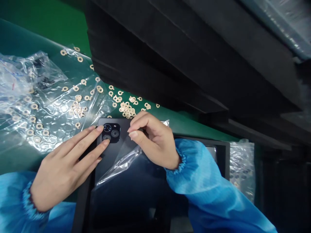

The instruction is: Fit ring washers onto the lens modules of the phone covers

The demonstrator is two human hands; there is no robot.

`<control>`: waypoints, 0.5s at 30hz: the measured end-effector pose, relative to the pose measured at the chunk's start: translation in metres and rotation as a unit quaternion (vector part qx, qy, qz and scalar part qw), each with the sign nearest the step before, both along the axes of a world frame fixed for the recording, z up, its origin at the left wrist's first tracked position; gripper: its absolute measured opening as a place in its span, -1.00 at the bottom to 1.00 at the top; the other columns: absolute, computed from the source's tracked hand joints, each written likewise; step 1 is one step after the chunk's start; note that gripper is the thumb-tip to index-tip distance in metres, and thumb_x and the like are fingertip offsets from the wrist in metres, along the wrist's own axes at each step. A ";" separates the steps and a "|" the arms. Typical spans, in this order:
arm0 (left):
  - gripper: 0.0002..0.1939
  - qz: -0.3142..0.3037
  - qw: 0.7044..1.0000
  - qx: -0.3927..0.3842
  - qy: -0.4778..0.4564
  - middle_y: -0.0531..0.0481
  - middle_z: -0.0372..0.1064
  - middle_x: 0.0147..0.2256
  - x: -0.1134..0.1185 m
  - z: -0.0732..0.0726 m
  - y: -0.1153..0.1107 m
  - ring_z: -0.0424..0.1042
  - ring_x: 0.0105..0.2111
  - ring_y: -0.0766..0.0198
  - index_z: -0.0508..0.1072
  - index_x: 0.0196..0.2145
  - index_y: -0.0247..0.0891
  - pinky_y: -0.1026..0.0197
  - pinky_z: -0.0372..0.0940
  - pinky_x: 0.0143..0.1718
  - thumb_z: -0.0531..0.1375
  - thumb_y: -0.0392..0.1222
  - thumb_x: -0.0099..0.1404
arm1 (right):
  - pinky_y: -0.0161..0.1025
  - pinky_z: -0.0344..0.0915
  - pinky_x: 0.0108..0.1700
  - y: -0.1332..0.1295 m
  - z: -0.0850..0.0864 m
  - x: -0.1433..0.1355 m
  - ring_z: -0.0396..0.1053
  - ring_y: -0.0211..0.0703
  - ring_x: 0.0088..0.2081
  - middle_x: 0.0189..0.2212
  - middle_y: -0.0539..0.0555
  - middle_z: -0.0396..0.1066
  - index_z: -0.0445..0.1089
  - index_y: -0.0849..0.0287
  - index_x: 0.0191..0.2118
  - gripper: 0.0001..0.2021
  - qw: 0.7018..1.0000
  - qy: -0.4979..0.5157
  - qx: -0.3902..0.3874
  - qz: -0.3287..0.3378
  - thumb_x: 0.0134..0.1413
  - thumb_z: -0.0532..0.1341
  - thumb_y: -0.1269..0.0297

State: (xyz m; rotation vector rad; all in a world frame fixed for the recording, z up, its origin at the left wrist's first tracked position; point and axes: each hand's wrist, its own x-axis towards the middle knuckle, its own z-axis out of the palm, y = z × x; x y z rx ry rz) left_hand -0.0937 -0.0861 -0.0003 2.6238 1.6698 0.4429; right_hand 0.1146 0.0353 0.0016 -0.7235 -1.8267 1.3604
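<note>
A dark tablet [107, 165] lies back side up in front of me, its square camera block [112, 133] at the upper left corner. My left hand [68, 161] rests with stretched fingers at that corner, fingertips touching the camera block. Thumb and forefinger of my right hand [153, 137] pinch the edge of a clear protective film [122, 163]. The film is lifted and creased in a slanting fold across the tablet's back. Under my right hand, part of the tablet is hidden.
Many small pale ring-shaped tabs [127, 109] lie scattered on the green tabletop [187, 124] and clear plastic sheet. Plastic bags [31, 72] sit at the left. A black tray [225, 158] surrounds the tablet, with another clear bag [243, 168] beyond. Black panels [170, 55] stand behind.
</note>
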 end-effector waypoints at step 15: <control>-0.58 0.023 1.000 0.000 -0.001 -0.14 0.22 0.24 0.005 0.002 -0.001 0.33 0.15 -0.04 0.31 0.17 -0.24 -0.02 0.35 0.05 0.13 -0.18 0.39 | -0.31 0.43 -0.25 -0.005 0.001 0.001 0.41 -0.31 -0.30 -0.29 -0.02 0.39 0.39 0.09 -0.04 -0.73 0.998 -0.062 0.032 -0.002 0.20 0.15 0.53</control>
